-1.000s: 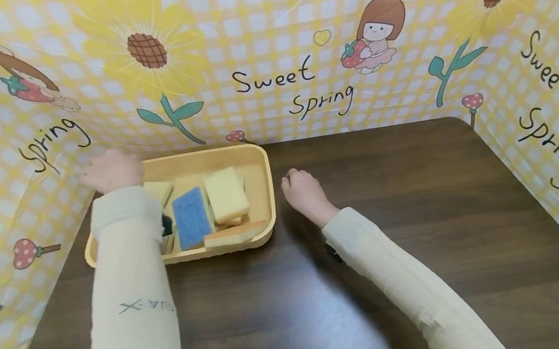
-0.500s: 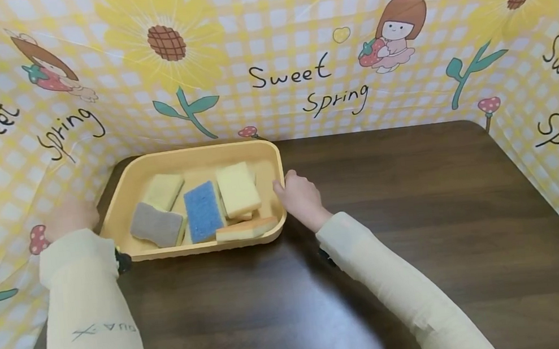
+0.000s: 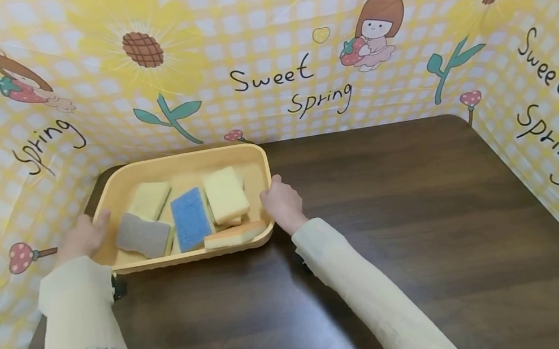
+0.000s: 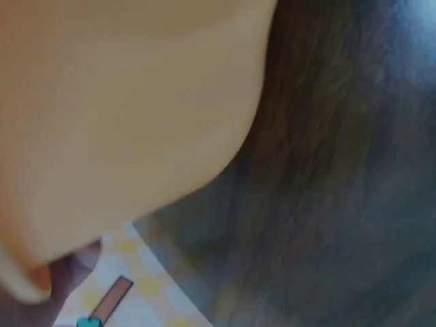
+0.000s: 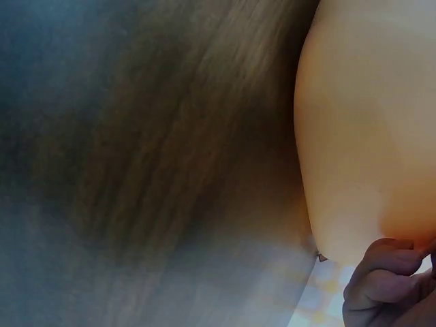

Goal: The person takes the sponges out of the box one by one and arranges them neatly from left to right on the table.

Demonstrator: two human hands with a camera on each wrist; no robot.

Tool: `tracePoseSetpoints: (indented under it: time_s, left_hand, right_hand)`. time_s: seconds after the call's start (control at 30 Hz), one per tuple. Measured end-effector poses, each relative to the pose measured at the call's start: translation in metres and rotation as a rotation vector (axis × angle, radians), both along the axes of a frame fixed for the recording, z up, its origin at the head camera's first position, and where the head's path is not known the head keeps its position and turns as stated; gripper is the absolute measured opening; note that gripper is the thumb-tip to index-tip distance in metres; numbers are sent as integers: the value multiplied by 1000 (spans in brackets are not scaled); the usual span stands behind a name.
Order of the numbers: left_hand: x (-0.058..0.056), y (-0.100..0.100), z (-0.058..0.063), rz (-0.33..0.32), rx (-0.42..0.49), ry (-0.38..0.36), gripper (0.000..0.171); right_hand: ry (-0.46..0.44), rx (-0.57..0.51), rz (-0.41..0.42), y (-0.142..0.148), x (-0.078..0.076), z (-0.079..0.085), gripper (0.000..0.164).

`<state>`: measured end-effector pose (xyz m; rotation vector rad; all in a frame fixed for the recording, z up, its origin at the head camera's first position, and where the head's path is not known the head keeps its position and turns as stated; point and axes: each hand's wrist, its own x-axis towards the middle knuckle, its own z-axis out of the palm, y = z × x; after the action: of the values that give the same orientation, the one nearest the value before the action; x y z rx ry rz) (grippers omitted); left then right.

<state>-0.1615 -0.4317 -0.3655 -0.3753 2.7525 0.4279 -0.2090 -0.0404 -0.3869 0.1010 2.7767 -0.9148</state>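
A yellow plastic basin stands at the back left of the table with several sponges in it. My left hand grips its left end, thumb over the rim. At the right end, my right hand holds the rim with its thumb on top. Curled fingers show under that rim in the right wrist view. Inside lie a grey sponge, a blue sponge, a yellow sponge behind the grey one, a pale yellow sponge and an orange-topped sponge along the front wall.
The dark wooden table extends to the right and in front of the basin. A yellow checked cloth with printed flowers hangs along the back and both sides.
My left hand has come from over the basin's back left corner, out past its left side, and back in to grip its left end. My right hand has moved left onto the right rim.
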Motion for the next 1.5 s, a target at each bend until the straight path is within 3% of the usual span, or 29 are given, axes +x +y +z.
tracePoseSetpoints:
  time_s: [0.23,0.4,0.77,1.1,1.5]
  left_hand:
    - [3,-2,-15,-29,-78,114,87]
    - [2,2,-17,-21,-78,158,77]
    - [6,17,-18,8,-60,169,71]
    - [12,21,-14,30,-67,171,67]
    - [10,22,-15,54,-77,163,68]
  right_hand:
    - [-54,-40,-59,-6,-1,-3,37]
    - [-49,-72,-108,-6,-1,-7,36]
    - [-13,-72,-122,2,-1,-11,32]
    - [-8,-64,-114,1,0,-10,33]
    - [-15,-57,-113,2,-1,-8,31]
